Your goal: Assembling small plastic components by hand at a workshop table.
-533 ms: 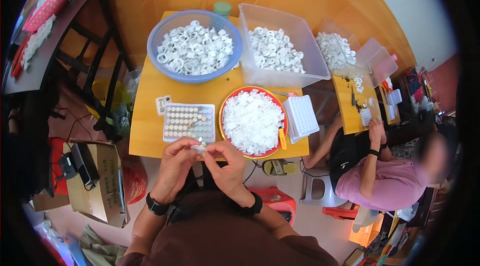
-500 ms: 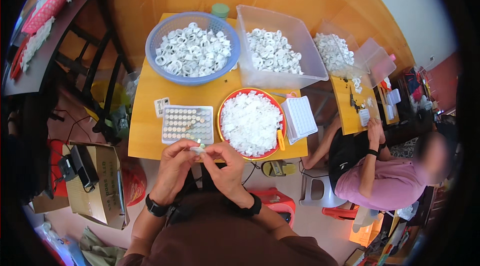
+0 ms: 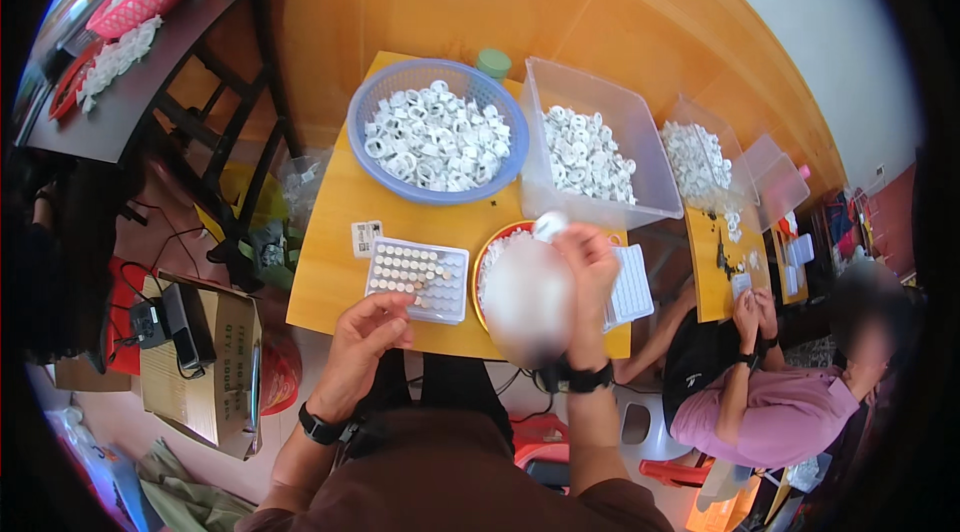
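My right hand (image 3: 588, 277) is raised over the right side of the red basin (image 3: 477, 277), its fingertips pinching a small white ring-shaped plastic part (image 3: 549, 225). A blurred patch covers much of the basin and part of this hand; small white pieces (image 3: 492, 254) show at the basin's left. Lower left, my left hand (image 3: 362, 340) hovers at the table's front edge, fingers loosely curled, thumb apart, with nothing visible between them. Just beyond it lies a pale tray (image 3: 452, 304) partly filled with rows of small round coin-like pieces.
Behind stand a blue basket (image 3: 372, 172) and a clear plastic box (image 3: 650, 207), both holding white ring-shaped parts. White trays (image 3: 630, 287) are stacked at right. A green-lidded jar (image 3: 493, 62) stands at the back. Another person (image 3: 760, 412) works at the right-hand table.
My hands have parted. The right hand has moved up and right over the basin with the white part; the left has stayed low, near the tray. The whole view has shifted.
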The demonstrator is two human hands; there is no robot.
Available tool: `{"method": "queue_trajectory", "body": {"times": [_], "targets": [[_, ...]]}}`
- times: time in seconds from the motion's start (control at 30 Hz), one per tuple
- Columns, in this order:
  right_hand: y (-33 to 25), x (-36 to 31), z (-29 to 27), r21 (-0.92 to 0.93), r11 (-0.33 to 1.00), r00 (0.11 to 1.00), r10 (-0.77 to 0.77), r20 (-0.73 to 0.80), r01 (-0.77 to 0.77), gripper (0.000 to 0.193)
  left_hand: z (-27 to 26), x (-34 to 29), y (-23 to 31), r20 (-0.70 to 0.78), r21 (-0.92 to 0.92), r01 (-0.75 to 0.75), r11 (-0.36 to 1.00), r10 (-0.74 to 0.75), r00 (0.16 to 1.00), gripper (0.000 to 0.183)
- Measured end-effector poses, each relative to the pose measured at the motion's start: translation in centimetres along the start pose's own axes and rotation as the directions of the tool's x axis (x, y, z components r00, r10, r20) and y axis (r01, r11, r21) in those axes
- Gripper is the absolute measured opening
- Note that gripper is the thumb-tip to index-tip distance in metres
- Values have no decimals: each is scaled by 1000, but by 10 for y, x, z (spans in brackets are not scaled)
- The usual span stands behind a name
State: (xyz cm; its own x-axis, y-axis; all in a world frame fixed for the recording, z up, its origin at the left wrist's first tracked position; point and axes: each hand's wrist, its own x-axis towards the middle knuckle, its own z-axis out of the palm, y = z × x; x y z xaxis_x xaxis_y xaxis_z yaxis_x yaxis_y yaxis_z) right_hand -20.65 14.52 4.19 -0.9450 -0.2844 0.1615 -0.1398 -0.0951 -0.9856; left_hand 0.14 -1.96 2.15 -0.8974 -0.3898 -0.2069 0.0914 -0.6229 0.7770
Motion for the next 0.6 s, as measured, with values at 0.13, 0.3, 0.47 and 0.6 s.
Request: {"method": "queue_trajectory", "body": {"times": [0.13,0.3,0.47,0.6], "targets": [[-23,52,3,-6,989,974,-150,-167,151,19,-22,-7,1,-38,-3,-49,999,49,998,20],[6,70,27,-429,837,940,-292,175,340,16,-33,-8,-3,-77,-50,-60,997,56,995,17],[35,93,80,-630,578,854,-339,394,520,12,-27,-10,0,-102,-18,-34,999,32,994,15],[58,113,93,-770,303,823,-307,479,561,8,-29,-13,-1,-92,-28,-53,998,50,995,15]]}}
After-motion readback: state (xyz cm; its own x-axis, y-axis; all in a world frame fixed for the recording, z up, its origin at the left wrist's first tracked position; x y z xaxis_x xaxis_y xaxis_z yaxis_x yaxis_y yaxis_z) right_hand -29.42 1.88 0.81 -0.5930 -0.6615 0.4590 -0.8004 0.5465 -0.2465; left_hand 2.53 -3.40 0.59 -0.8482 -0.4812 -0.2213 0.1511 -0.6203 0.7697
